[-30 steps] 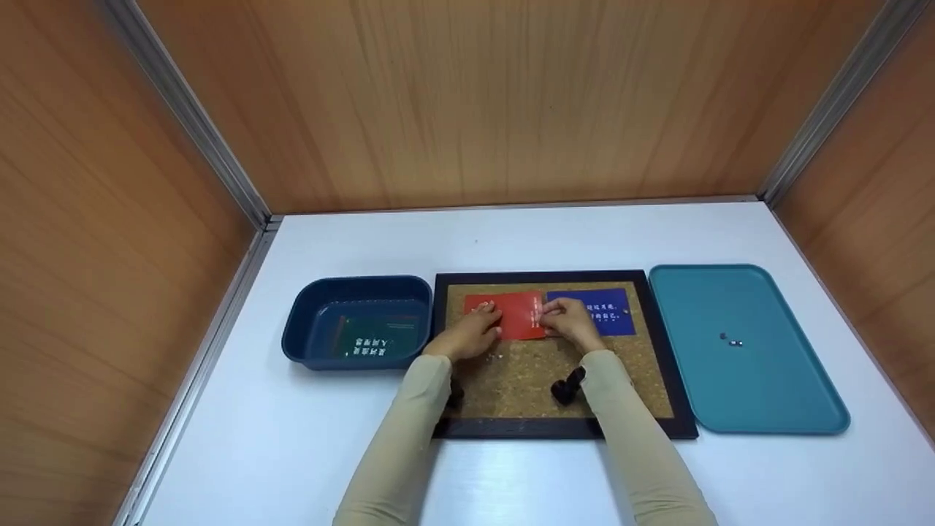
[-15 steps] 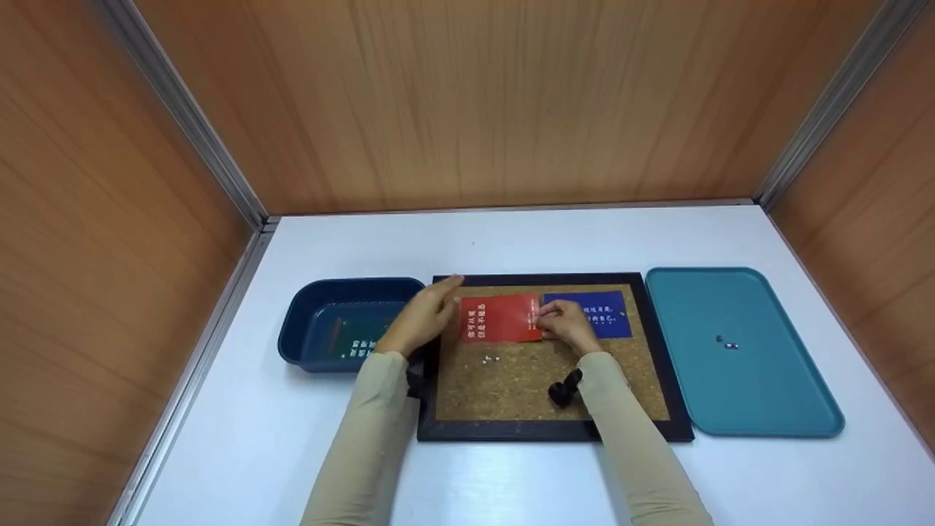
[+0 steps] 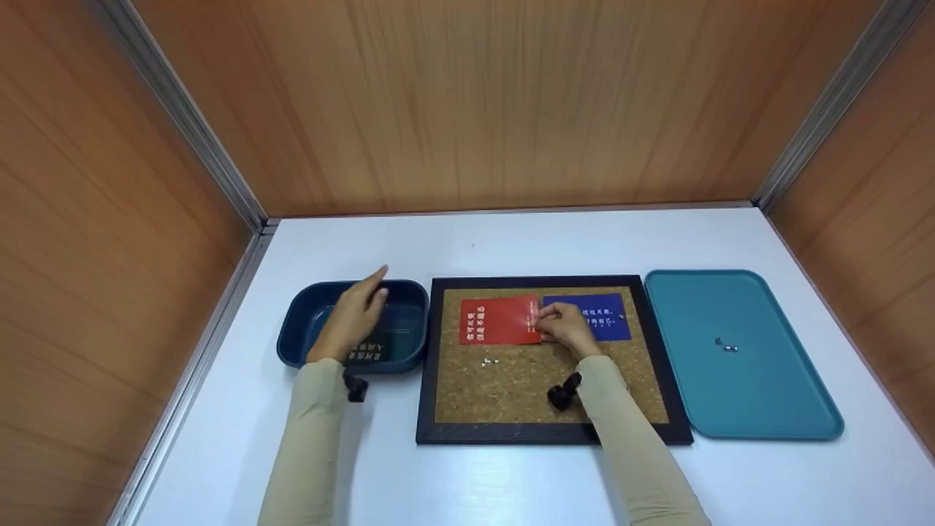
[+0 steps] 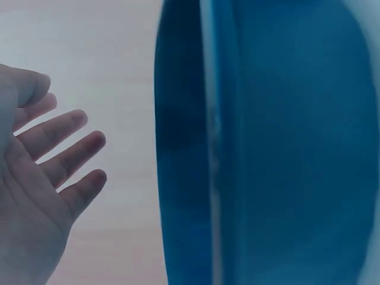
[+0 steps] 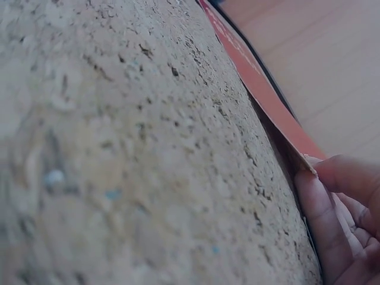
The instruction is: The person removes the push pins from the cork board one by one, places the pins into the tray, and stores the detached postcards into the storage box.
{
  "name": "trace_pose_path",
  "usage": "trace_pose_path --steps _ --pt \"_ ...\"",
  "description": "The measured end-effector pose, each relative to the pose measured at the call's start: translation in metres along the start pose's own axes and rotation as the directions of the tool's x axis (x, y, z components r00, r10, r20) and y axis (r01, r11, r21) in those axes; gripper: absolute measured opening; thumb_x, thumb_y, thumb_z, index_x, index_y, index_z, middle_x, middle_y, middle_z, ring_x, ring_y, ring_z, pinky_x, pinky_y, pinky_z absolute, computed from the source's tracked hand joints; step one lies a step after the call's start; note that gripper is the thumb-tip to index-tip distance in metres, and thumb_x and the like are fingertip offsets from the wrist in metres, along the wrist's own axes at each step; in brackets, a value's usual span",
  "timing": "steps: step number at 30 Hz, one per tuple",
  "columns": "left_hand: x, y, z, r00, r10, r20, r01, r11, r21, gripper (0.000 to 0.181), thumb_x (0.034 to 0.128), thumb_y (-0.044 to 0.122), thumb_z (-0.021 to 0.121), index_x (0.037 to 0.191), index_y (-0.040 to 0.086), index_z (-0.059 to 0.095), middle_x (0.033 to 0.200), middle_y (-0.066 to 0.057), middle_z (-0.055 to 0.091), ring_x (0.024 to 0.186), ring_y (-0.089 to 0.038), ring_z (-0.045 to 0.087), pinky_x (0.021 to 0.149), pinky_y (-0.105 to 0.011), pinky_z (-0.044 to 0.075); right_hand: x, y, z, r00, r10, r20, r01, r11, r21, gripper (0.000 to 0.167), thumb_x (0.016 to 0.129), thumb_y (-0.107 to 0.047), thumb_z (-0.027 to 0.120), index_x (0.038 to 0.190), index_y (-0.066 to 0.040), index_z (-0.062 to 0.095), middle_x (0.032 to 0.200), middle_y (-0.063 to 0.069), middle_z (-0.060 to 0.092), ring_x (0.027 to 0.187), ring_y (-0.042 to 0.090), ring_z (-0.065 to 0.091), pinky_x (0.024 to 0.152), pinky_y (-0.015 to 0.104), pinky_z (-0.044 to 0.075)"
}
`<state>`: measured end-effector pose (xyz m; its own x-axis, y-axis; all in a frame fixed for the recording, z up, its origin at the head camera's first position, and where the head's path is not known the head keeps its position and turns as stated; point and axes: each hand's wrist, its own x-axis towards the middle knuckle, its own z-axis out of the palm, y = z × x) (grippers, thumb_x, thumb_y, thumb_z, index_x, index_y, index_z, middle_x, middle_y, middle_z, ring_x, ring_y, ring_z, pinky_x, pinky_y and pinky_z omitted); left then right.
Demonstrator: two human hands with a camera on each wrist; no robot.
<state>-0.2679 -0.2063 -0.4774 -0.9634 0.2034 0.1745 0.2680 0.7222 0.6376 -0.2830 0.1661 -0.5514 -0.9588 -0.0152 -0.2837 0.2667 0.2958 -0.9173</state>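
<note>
A red card (image 3: 500,321) with white writing lies on the upper left of a dark-framed cork board (image 3: 504,394). Between thumb and fingers my right hand (image 3: 570,329) pinches the card's right edge; the right wrist view shows that edge of the red card (image 5: 267,101) lifted slightly off the cork. Partly behind this hand, a blue card (image 3: 610,318) with white writing lies on the board. My left hand (image 3: 350,318), fingers spread in the left wrist view, is over the dark blue bin (image 3: 410,358) and holds nothing. A dark green card (image 3: 369,353) lies in the bin, partly hidden.
On the cork, below the red card, lie several tiny shiny pieces (image 3: 489,361). The teal tray (image 3: 760,394) on the right bears a few small metallic pieces (image 3: 729,348). Wood-patterned panels (image 3: 511,109) stand behind and at both sides of the white table (image 3: 511,482).
My left hand has left the red card and moved left, over the bin, uncovering the card's writing. My right hand keeps its pinch on the card's right edge.
</note>
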Motion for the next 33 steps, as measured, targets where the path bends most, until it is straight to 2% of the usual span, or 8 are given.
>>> trace_pose_path --steps 6,13,19,23,27,33 --pt "-0.014 -0.022 -0.016 0.997 -0.076 -0.027 0.077 0.997 0.027 0.049 0.1047 0.031 0.037 0.152 0.027 0.027 0.152 -0.012 0.04 0.139 -0.033 0.037 0.114 -0.052 0.032 0.001 0.001 -0.001 1.0 0.017 -0.011 -0.018 1.0 -0.003 0.021 0.086 -0.005 0.066 0.105 0.001 0.063 0.087 0.007 0.065 0.064 0.01 0.064 0.062 0.023 0.057" --pt "-0.026 -0.049 -0.027 0.991 -0.101 -0.091 0.105 0.994 0.035 0.049 0.1048 0.029 0.038 0.152 0.02 0.03 0.148 -0.021 0.04 0.137 -0.038 0.037 0.112 -0.056 0.031 0.0 0.001 -0.001 1.0 0.015 -0.005 -0.015 1.0 0.002 0.022 0.086 -0.005 0.066 0.106 0.002 0.063 0.087 0.007 0.065 0.065 0.009 0.064 0.063 0.023 0.058" --pt "-0.033 -0.069 -0.03 0.985 -0.141 -0.098 0.145 0.989 0.033 0.048 0.1047 0.026 0.038 0.151 0.014 0.033 0.154 -0.016 0.034 0.143 -0.037 0.028 0.116 -0.055 0.024 0.001 0.002 -0.002 1.0 0.022 -0.004 -0.022 1.0 0.0 0.021 0.087 -0.005 0.066 0.106 0.001 0.063 0.086 0.006 0.064 0.065 0.009 0.063 0.062 0.022 0.057" --pt "-0.037 -0.08 -0.03 0.973 -0.178 -0.145 0.186 0.981 0.049 0.047 0.1044 0.022 0.039 0.15 0.011 0.034 0.155 -0.016 0.031 0.144 -0.037 0.025 0.117 -0.055 0.021 0.0 0.002 -0.002 1.0 0.009 0.005 -0.009 1.0 -0.005 0.022 0.087 -0.006 0.066 0.108 0.0 0.063 0.09 0.007 0.063 0.067 0.01 0.064 0.064 0.023 0.058" --pt "-0.041 -0.088 -0.031 0.956 -0.228 -0.183 0.243 0.968 0.061 0.049 0.1039 0.022 0.04 0.151 0.01 0.031 0.159 -0.017 0.022 0.146 -0.04 0.019 0.116 -0.058 0.019 0.0 0.002 -0.001 1.0 0.0 0.006 0.0 1.0 -0.009 0.023 0.086 -0.007 0.066 0.108 0.0 0.063 0.091 0.008 0.062 0.069 0.01 0.064 0.066 0.023 0.058" --pt "-0.045 -0.097 -0.031 0.932 -0.312 -0.185 0.323 0.946 0.031 0.052 0.1042 0.023 0.037 0.153 0.01 0.025 0.16 -0.018 0.014 0.146 -0.041 0.015 0.117 -0.058 0.017 0.0 0.002 -0.001 1.0 -0.007 0.001 0.007 1.0 -0.012 0.023 0.085 -0.006 0.067 0.107 0.0 0.064 0.089 0.007 0.062 0.065 0.01 0.063 0.063 0.023 0.057"
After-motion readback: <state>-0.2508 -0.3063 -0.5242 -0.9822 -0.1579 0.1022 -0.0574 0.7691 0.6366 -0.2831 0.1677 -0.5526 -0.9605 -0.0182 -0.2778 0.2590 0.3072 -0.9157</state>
